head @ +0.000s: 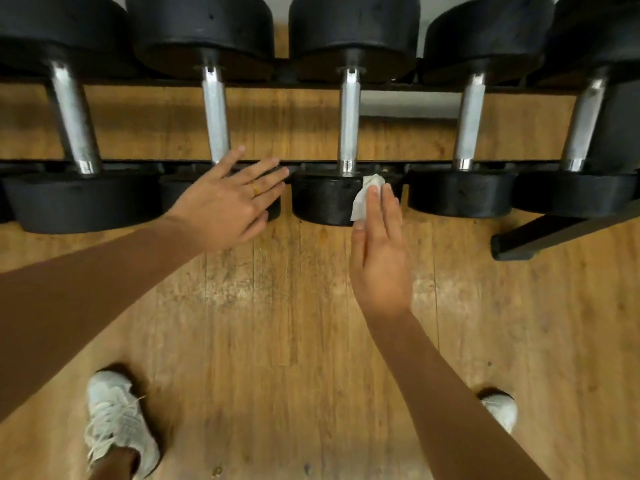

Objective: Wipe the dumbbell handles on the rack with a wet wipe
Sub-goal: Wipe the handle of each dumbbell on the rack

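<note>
Five dumbbells lie side by side on the rack (554, 233), handles running away from us. Our left hand (225, 199) is over the near head of the second dumbbell (216, 116), fingers spread and released, grasping nothing; contact cannot be confirmed. Our right hand (381, 258) pinches the wet wipe (363, 199) between thumb and near-straight fingers, against the near head of the third dumbbell (325, 199), just beside the near end of its handle (348, 123).

Single head-worn wide-angle view, pitched steeply down and forward. The dumbbell rack (540, 237) spans the upper frame at close range. Nearer the camera than the rack: wooden floor (294, 306) and the wearer's shoes (117, 420).
</note>
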A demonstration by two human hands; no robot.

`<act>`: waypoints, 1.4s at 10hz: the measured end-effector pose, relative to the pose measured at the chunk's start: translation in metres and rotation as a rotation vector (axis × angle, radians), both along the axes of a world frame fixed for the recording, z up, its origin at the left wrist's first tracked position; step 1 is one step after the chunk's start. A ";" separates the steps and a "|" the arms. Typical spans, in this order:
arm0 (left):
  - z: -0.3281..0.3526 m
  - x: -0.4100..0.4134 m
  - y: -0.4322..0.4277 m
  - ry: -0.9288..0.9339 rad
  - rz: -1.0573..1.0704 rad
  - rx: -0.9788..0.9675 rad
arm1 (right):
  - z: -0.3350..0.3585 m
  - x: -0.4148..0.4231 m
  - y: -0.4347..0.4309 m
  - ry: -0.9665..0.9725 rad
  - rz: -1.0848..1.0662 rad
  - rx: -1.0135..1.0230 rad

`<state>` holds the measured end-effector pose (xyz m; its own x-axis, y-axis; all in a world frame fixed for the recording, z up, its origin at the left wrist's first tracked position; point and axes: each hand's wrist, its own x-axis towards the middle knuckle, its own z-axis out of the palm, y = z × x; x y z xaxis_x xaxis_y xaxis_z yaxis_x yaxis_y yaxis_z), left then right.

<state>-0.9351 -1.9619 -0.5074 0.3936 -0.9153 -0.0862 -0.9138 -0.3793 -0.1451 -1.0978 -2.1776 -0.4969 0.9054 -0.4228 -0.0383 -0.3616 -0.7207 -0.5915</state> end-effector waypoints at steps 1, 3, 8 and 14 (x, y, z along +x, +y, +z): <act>0.003 0.006 -0.011 0.033 -0.037 0.069 | 0.005 0.010 -0.022 -0.124 -0.018 -0.047; 0.000 0.002 -0.008 0.063 -0.013 -0.119 | 0.007 0.028 -0.032 -0.253 -0.048 -0.018; -0.007 0.001 -0.007 -0.007 -0.051 -0.150 | -0.005 0.179 -0.098 -0.087 -0.259 0.589; -0.010 0.001 -0.007 -0.024 -0.061 -0.178 | -0.016 0.207 -0.103 -0.016 -0.317 1.130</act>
